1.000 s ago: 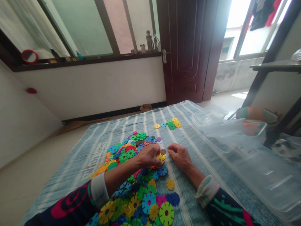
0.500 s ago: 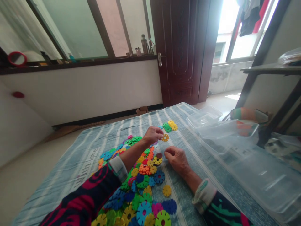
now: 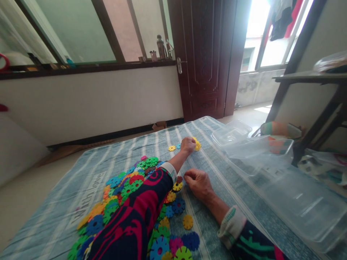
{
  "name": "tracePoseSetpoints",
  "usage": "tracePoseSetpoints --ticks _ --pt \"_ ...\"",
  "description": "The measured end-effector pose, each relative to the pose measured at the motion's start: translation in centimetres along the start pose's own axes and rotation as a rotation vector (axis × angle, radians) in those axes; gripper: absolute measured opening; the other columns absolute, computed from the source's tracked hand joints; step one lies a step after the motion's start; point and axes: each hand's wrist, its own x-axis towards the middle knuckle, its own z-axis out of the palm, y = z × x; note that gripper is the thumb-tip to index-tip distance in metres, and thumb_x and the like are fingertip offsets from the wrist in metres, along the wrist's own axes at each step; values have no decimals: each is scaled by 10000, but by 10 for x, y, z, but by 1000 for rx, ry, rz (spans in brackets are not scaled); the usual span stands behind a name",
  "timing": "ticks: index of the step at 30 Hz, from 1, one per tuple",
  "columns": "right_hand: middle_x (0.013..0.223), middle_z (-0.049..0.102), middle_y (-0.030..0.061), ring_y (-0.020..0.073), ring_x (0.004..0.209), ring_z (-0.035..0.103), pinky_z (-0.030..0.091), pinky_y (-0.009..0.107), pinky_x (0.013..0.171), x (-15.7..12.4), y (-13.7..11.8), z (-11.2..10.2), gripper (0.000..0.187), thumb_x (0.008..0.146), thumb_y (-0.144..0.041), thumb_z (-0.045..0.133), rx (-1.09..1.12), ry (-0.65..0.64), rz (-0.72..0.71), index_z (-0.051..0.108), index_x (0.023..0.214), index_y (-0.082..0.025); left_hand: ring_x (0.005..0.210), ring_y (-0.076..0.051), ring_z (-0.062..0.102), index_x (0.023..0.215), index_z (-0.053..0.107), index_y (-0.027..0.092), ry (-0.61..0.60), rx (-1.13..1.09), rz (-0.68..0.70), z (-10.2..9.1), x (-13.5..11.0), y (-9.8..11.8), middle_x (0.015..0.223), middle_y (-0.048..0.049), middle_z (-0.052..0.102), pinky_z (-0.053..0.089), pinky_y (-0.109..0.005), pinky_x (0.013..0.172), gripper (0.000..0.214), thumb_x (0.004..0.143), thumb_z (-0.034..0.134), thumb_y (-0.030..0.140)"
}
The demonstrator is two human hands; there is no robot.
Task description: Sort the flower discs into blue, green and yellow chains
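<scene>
My left hand [image 3: 188, 144] is stretched far forward and lies closed over a small group of plastic discs [image 3: 197, 145] at the far side of the striped cloth [image 3: 81, 187]; what its fingers hold is hidden. A yellow disc [image 3: 171, 148] and a blue one lie just left of it. My right hand [image 3: 197, 182] rests on the cloth with its fingers curled loosely, beside a big heap of coloured snowflake discs [image 3: 130, 187]. My left sleeve covers part of that heap.
Clear plastic containers [image 3: 245, 144] and a large clear lid [image 3: 298, 206] lie on the right of the cloth. A dark wooden door [image 3: 206, 57] and a white wall stand behind. A dark shelf frame [image 3: 311, 94] rises at the right.
My left hand picked a yellow disc from the heap and carried it forward to the small far group. My right hand stayed in place.
</scene>
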Motion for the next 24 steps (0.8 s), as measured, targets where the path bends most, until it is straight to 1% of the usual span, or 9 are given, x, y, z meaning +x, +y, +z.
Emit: tracePoseSetpoints --ticks 9,15,17,19,21,22,24 --pt "644 655 -11 126 609 563 401 222 605 1 1 0 162 759 -260 561 -24 -7 17 693 683 -204 962 -192 606 1013 620 138 -16 110 25 1 11 5 1057 -60 633 510 -398 840 241 873 579 329" --pt "635 643 -14 125 616 561 394 222 610 0 -1 -1 163 754 -256 556 -33 -12 15 684 669 -203 998 -199 597 1017 618 146 12 153 18 -3 12 7 1078 -64 627 496 -412 867 233 873 580 326" --pt "628 634 -18 123 611 556 394 223 615 0 -1 -1 158 751 -255 555 -25 -5 15 681 670 -203 981 -193 602 982 628 141 15 160 28 -9 9 7 1048 -61 639 495 -409 862 212 871 582 316" --pt "620 624 -22 121 604 550 393 223 617 0 0 -1 155 748 -252 553 -12 0 14 674 665 -202 941 -183 610 925 652 132 11 157 50 -18 3 6 980 -57 660 491 -378 847 156 853 591 257" --pt "617 618 -24 118 600 544 390 223 614 0 1 -1 154 744 -246 549 3 1 12 667 655 -200 881 -170 617 861 686 128 -1 147 78 -30 -5 3 886 -47 676 481 -319 811 117 803 593 168" --pt "617 616 -25 118 600 542 387 223 611 -1 1 -1 155 743 -244 547 8 -1 12 665 653 -199 845 -163 618 833 701 128 -13 140 93 -37 -10 1 833 -37 678 474 -289 783 130 769 589 134" --pt "615 611 -25 118 597 536 383 225 609 -1 2 0 154 742 -248 547 7 -3 13 664 655 -197 768 -149 611 785 719 133 -53 128 119 -52 -22 -4 723 -12 665 459 -248 716 157 709 583 114"
